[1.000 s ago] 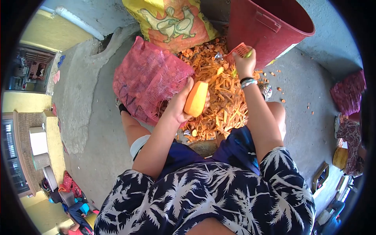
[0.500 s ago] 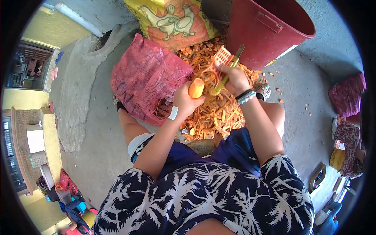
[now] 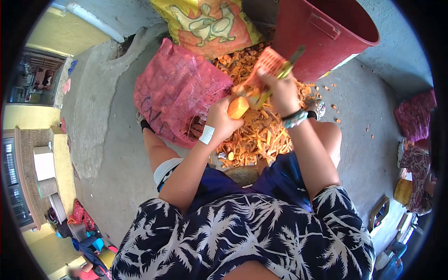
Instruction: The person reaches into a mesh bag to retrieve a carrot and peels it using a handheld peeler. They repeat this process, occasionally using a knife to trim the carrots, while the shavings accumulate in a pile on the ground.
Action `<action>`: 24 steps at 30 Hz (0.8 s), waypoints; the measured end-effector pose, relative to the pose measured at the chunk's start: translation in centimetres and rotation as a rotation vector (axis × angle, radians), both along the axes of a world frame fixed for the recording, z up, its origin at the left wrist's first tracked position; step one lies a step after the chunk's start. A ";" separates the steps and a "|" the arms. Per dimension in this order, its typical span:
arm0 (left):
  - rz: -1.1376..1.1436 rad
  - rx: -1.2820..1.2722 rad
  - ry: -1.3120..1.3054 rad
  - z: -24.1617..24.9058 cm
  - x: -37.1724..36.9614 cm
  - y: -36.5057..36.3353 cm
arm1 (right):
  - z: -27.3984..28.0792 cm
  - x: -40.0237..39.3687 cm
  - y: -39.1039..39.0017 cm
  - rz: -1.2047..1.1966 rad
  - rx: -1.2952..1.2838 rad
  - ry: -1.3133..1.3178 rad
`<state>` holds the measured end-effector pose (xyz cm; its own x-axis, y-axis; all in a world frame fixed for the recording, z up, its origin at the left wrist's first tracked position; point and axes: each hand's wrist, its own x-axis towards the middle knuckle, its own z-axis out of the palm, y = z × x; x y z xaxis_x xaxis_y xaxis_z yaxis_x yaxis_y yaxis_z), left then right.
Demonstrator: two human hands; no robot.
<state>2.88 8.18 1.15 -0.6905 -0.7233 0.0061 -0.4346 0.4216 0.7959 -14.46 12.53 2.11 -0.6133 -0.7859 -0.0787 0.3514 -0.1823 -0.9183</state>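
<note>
My left hand (image 3: 220, 122) is wrapped round a peeled orange root vegetable (image 3: 238, 108), its pale end pointing up and right. My right hand (image 3: 283, 95) grips an orange slotted peeler (image 3: 270, 63) together with a yellow-green handled knife (image 3: 285, 69); motion blurs both tools. They are just right of the vegetable, and contact with it cannot be made out. Below both hands a pile of orange peelings (image 3: 268, 135) covers the floor between my legs.
A pink mesh sack (image 3: 175, 88) lies left of the pile. Behind it stand a printed yellow sack (image 3: 205, 23) and a tall red bin (image 3: 308, 42). Another mesh sack (image 3: 414, 114) is at the far right. A person (image 3: 86, 270) is at the lower left edge.
The vegetable in my left hand has tilted to the right. My right hand has turned, and the peeler and knife now look blurred.
</note>
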 end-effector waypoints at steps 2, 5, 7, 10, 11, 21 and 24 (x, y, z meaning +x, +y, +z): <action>-0.032 0.025 -0.023 -0.2 -0.3 0.2 | -0.8 1.8 0.3 -0.019 -0.039 0.153; 0.011 -0.160 0.011 -0.2 -0.3 0.9 | -2.7 -2.5 -1.2 -0.270 0.068 0.091; 0.022 -0.141 0.059 -0.3 -0.2 0.9 | -3.8 -5.2 -1.2 -0.328 -0.040 -0.016; 0.063 -0.090 0.107 -0.4 0.2 0.6 | 0.4 -1.6 0.8 -0.017 -0.076 -0.091; 0.047 -0.011 0.149 0.3 0.1 0.7 | 0.6 0.2 1.1 0.016 -0.045 -0.154; -0.025 0.382 0.400 0.4 0.4 0.0 | -2.4 -4.2 0.4 -0.175 -0.059 -0.239; 0.274 0.776 0.456 -0.3 0.5 -1.0 | -4.4 -2.6 1.0 -0.098 0.121 -0.138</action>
<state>3.41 7.21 0.87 -0.5451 -0.7757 -0.3181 -0.0173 -0.3689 0.9293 -17.08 13.48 -2.29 -0.6633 -0.7026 -0.2578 0.4615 -0.1128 -0.8800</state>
